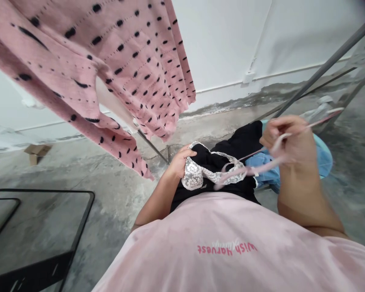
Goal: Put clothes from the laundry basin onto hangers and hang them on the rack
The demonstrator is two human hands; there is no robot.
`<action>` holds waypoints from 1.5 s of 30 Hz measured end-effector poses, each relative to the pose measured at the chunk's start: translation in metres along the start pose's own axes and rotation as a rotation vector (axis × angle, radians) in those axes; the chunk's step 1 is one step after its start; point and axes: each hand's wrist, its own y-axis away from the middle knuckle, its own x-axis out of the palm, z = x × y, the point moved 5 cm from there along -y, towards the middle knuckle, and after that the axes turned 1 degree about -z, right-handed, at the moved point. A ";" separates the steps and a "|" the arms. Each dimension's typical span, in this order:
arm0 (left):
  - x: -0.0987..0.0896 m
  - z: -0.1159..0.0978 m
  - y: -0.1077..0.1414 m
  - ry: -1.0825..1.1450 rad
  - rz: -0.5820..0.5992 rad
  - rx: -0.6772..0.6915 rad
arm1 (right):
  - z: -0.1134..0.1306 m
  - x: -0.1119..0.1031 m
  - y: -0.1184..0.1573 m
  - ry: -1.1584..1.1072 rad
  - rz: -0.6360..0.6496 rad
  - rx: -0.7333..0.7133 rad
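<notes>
At my lap, my left hand (pixel 180 161) is closed on the edge of a white lace bra (pixel 193 175), thumb on top. The bra lies over black cloth, and I cannot tell where the cloth under it begins. My right hand (pixel 292 138), slightly blurred, is raised to the right with its fingers curled round a pale pink strap (pixel 266 166). That strap runs back to the lace. A thin pink line (pixel 325 119) also passes by the right hand toward the upper right; what it belongs to is unclear.
A pink knitted sweater (pixel 140 61) with black marks hangs at upper left. Blue clothing (pixel 266 172) lies in a pale turquoise basin (pixel 329 156) beyond my right hand. Grey metal poles (pixel 325 67) slant at right. A black metal frame (pixel 88 207) and cardboard box (pixel 35 154) stand left.
</notes>
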 end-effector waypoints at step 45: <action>-0.022 -0.049 0.017 -0.877 -0.202 0.821 | -0.010 -0.013 0.023 1.149 -0.004 -0.200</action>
